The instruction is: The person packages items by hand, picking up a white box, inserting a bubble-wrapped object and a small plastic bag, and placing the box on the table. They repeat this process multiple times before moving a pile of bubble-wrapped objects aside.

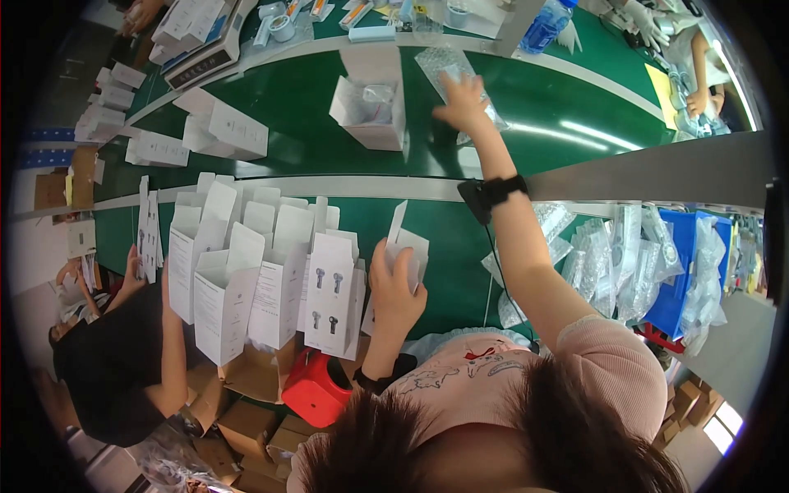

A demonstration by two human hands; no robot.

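I count two hands. The left hand (396, 287) is curled around one white box (413, 246), over the near side of the bench (460, 271), and hides its lower part from me. The right hand (464, 103) spreads its fingers wide over one bubble pouch (436, 64), partly covering it; I can't tell whether they touch. Left of that hand stands one open carton (382, 138) with one clear packet (378, 94) inside. The upright boxes (279, 287) beside the left hand overlap too much for me to count, as do the pouches (604, 263) by one blue bin (670, 287).
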